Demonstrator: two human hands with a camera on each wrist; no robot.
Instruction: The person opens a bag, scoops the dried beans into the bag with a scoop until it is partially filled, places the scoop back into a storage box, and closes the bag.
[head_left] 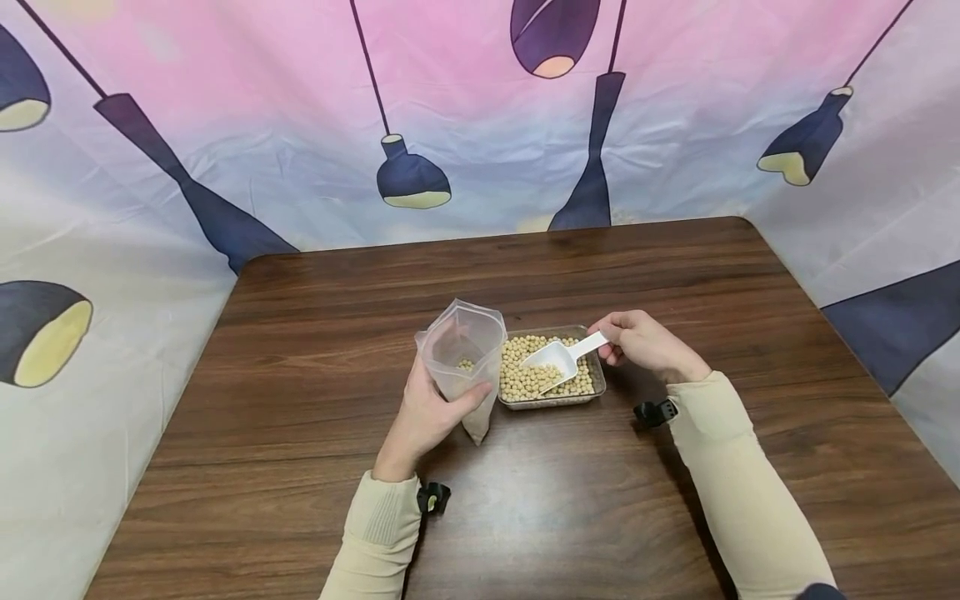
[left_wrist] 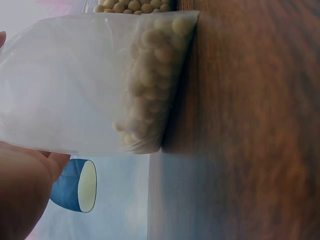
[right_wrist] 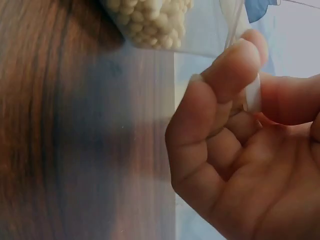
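Person's left hand [head_left: 426, 417] is gripping a clear plastic zip bag [head_left: 463, 354], fingers curled round its lower half, holding it upright with the mouth open, standing on the brown wooden table [head_left: 315, 400]. Left wrist view is showing the bag [left_wrist: 90, 85] from the side with a small heap of soybeans [left_wrist: 150, 85] sitting in its bottom corner, which is touching the tabletop [left_wrist: 250, 125]. Right hand [head_left: 647, 343] is pinching the handle end of a white plastic scoop [head_left: 564, 355], thumb and curled fingers closed on it; right wrist view is showing the fingers [right_wrist: 225, 75] wrapped on the white handle [right_wrist: 253, 95]. Scoop bowl is tilting down into the clear plastic tray [head_left: 592, 392] of soybeans [head_left: 525, 379], resting on the bean pile; whether it is carrying any beans cannot be told. Tray is sitting just beside the bag, on its right, near the table's middle. Both forearms are wearing cream sleeves [head_left: 720, 467]. Printed backdrop [head_left: 480, 125] with dark-blue lamp shapes is hanging behind the table.
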